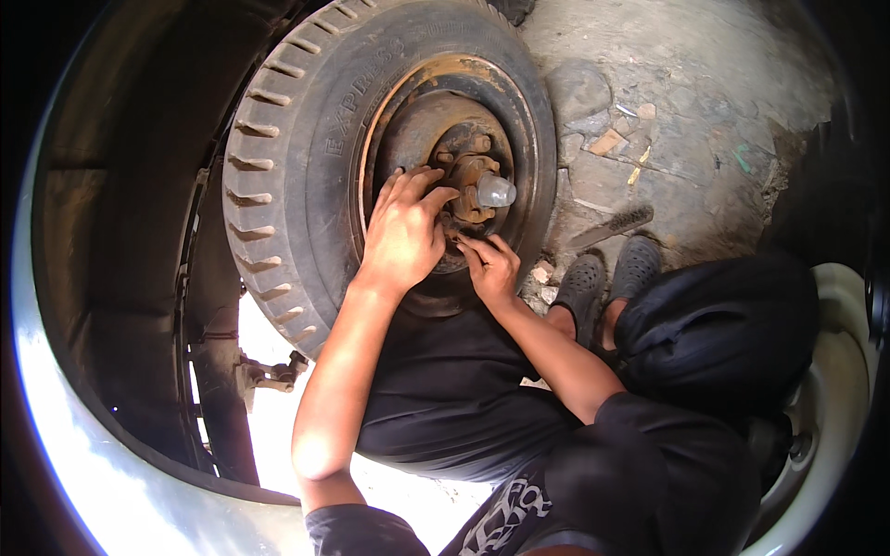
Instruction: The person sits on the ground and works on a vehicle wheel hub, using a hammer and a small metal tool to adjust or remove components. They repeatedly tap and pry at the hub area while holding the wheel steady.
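Observation:
A large black tyre point(301, 153) stands upright before me on a rusty steel rim point(413, 102). At its middle is a rusty brown hub point(475, 176) with a grey cap point(497, 191) sticking out and several studs or nuts around it. My left hand point(405, 227) lies over the rim's inner face left of the hub, fingers stretched out and apart. At the lower side of the hub, my right hand point(494, 269) has thumb and fingertips pinched together by a stud position. Whatever small part is between those fingertips is hidden.
A dark wheel arch and bright metal body edge point(102, 482) curve along the left. On the stony ground point(686, 148) lie a brush point(614, 226) and scraps of litter. Feet in grey clogs point(582, 283) are right of the tyre. A pale rounded wheel-like thing point(839, 371) stands far right.

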`<control>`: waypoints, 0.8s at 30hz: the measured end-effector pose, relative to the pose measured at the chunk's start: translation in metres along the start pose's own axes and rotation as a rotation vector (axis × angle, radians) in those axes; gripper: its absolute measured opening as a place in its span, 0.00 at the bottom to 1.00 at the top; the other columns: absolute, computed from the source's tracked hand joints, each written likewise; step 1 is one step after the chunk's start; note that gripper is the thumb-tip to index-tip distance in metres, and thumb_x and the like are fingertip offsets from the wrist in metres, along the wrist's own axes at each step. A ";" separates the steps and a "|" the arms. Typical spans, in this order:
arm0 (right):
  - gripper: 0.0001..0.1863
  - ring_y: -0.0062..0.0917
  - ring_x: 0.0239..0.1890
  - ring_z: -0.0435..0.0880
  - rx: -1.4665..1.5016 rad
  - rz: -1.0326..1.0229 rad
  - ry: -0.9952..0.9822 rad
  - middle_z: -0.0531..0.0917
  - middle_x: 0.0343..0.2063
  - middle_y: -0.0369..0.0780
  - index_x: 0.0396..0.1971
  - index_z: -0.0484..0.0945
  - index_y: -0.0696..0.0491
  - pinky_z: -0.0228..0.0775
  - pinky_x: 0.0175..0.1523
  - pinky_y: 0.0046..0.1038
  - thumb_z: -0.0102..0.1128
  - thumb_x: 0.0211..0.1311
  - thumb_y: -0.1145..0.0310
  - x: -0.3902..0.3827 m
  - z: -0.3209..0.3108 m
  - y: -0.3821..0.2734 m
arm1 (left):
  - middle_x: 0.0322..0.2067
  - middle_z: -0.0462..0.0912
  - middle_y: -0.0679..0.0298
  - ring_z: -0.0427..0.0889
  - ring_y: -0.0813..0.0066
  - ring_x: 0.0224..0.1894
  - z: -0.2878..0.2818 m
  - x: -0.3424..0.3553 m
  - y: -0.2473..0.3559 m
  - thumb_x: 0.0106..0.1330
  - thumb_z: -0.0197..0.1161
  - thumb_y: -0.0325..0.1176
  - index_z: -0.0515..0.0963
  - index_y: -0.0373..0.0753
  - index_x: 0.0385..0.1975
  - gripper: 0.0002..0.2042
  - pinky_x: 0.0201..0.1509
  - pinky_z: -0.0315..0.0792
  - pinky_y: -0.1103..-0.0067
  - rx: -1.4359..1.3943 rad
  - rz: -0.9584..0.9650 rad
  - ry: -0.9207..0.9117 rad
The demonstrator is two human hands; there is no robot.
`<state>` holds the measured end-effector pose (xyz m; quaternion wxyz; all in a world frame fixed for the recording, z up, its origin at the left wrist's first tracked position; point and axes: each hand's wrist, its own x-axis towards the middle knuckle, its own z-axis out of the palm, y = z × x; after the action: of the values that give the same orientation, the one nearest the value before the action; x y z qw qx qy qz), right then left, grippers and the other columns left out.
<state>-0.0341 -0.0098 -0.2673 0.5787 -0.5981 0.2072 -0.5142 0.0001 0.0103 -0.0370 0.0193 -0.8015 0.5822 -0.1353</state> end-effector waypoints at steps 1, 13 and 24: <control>0.10 0.35 0.32 0.90 -0.011 0.024 -0.011 0.89 0.31 0.45 0.44 0.94 0.55 0.81 0.37 0.34 0.77 0.62 0.77 0.001 0.000 -0.005 | 0.63 0.83 0.50 0.76 0.47 0.72 -0.001 -0.001 -0.001 0.58 0.63 0.17 0.87 0.39 0.55 0.23 0.82 0.63 0.51 0.004 -0.009 -0.010; 0.09 0.38 0.33 0.90 0.006 -0.018 0.037 0.90 0.31 0.45 0.41 0.93 0.56 0.82 0.40 0.36 0.77 0.60 0.79 0.002 0.007 0.003 | 0.85 0.31 0.37 0.34 0.34 0.87 0.018 -0.006 -0.001 0.69 0.67 0.27 0.83 0.37 0.61 0.20 0.80 0.58 0.36 0.105 -0.211 -0.186; 0.08 0.39 0.34 0.89 -0.018 -0.038 0.023 0.91 0.32 0.45 0.40 0.91 0.58 0.82 0.42 0.37 0.78 0.63 0.76 0.000 0.010 0.011 | 0.85 0.30 0.37 0.33 0.34 0.87 0.016 -0.006 -0.005 0.72 0.66 0.30 0.84 0.38 0.59 0.17 0.78 0.58 0.34 0.062 -0.195 -0.185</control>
<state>-0.0220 -0.0080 -0.2750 0.5613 -0.6010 0.2069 -0.5300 0.0065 0.0154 -0.0525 0.0843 -0.8624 0.4927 -0.0800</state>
